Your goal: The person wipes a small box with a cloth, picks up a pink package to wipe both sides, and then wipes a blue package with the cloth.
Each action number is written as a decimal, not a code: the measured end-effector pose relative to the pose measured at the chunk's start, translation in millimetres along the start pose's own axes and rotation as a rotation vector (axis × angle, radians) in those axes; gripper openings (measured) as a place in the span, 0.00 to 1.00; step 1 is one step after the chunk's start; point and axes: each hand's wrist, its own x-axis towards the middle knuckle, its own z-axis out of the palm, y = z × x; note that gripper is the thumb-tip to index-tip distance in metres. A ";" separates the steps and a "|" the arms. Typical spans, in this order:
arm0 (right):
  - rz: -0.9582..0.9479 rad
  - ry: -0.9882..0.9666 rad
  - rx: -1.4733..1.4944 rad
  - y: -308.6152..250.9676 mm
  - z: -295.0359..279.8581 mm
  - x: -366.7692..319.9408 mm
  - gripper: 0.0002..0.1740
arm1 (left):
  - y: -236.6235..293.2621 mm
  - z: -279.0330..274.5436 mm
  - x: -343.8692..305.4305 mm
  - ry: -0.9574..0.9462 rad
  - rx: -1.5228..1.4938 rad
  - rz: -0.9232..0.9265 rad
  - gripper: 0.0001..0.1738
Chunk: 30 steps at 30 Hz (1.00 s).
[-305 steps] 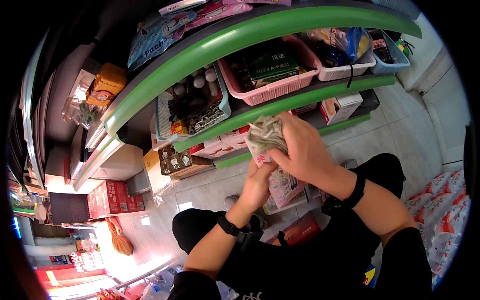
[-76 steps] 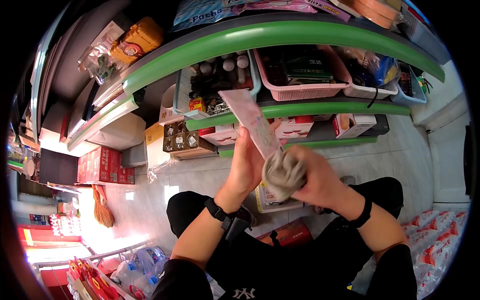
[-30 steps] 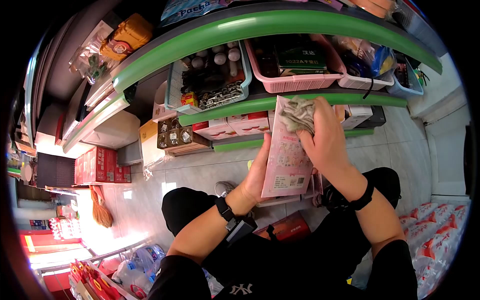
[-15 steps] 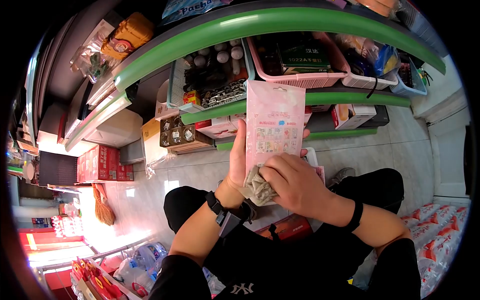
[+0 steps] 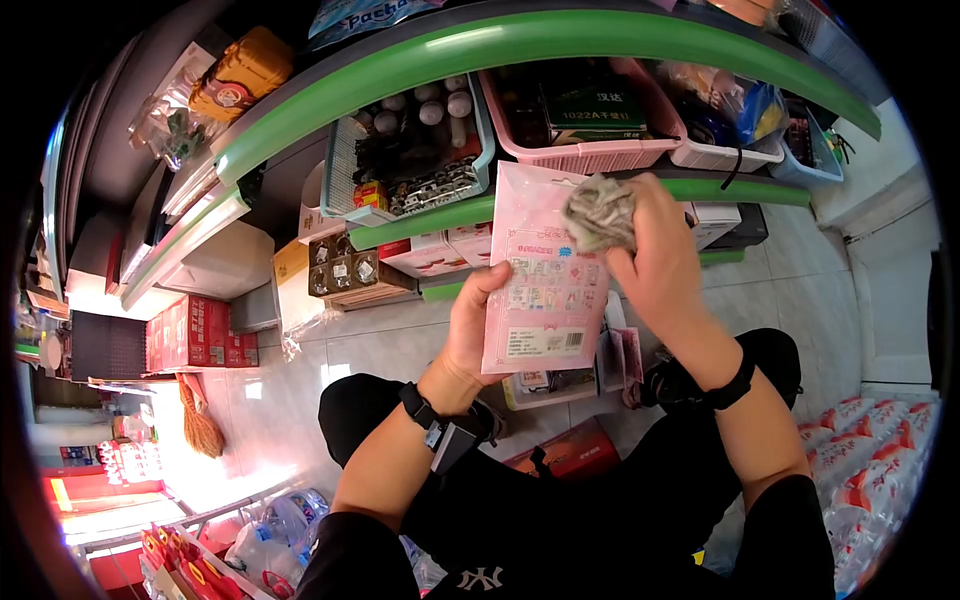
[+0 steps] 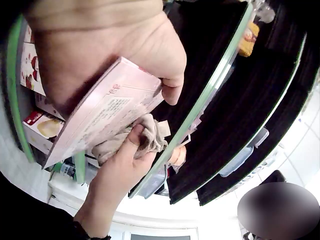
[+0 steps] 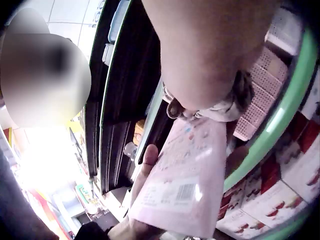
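Observation:
A flat pink packet [image 5: 530, 285] with a hang hole, printed pictures and a barcode label stands nearly upright before me. My left hand [image 5: 468, 335] grips it by the left edge, thumb over the printed face and fingers hidden behind. Bunched in my right hand [image 5: 662, 260] is a grey-green cloth [image 5: 600, 213], held against the packet's upper right corner. In the left wrist view the right thumb presses into the cloth [image 6: 150, 134] beside the packet [image 6: 107, 107]. The right wrist view shows the cloth [image 7: 235, 102] across the top end of the packet [image 7: 172, 170].
Green-edged shelves [image 5: 560, 40] rise ahead, with a blue basket [image 5: 483, 165], a pink basket [image 5: 590, 158] and a white basket [image 5: 725, 155]. Below stand boxed goods [image 5: 435, 255]. On the floor are a white tray [image 5: 550, 395], a red box [image 5: 575, 450] and wrapped bottles [image 5: 865, 480] at right.
The cloth has gone from the packet's lower left end up to its upper right corner. My left thumb now lies over the packet's face. Earlier the packet was turned edge-on, then face up.

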 end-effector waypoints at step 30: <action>0.049 -0.250 0.395 -34.5 2.8 -25.5 0.28 | 23.1 17.8 5.4 -0.159 0.083 0.310 0.51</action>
